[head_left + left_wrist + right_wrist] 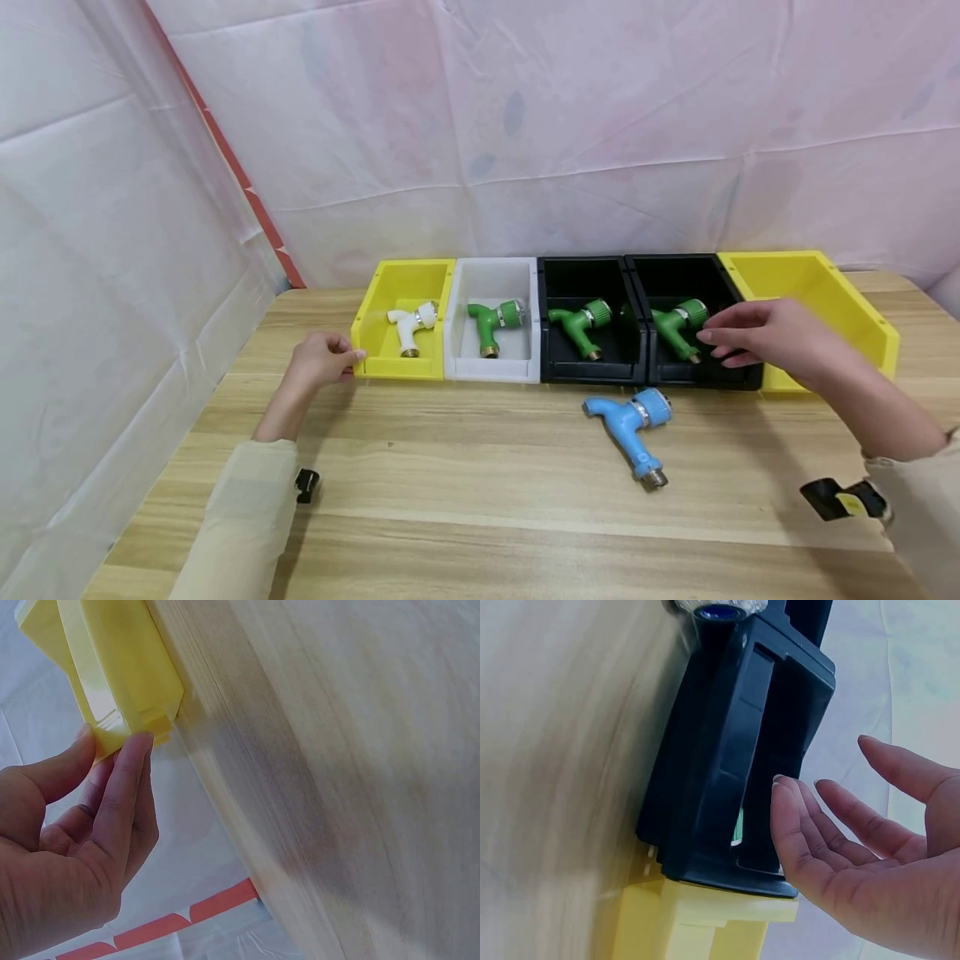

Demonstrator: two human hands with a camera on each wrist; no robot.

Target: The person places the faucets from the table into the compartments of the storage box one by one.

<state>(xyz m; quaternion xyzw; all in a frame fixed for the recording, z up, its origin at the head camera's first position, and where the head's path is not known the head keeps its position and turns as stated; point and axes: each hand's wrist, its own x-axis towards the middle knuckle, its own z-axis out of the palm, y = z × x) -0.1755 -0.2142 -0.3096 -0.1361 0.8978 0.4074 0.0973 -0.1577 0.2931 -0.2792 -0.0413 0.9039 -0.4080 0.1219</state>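
Note:
At the left end of the row, my left hand pinches the front corner of a yellow bin between thumb and fingers. A white faucet lies inside that bin. My right hand is over the right-hand black bin, thumb apart from the loosely bent fingers, nothing between them. Its fingertips are close to a green faucet lying in this bin. On the table in front of the black bins lies a blue faucet, its threaded end toward me.
Between the two hands stand a white bin holding a green faucet and another black bin with a green faucet. A second yellow bin ends the row at right. Behind hangs a pale curtain.

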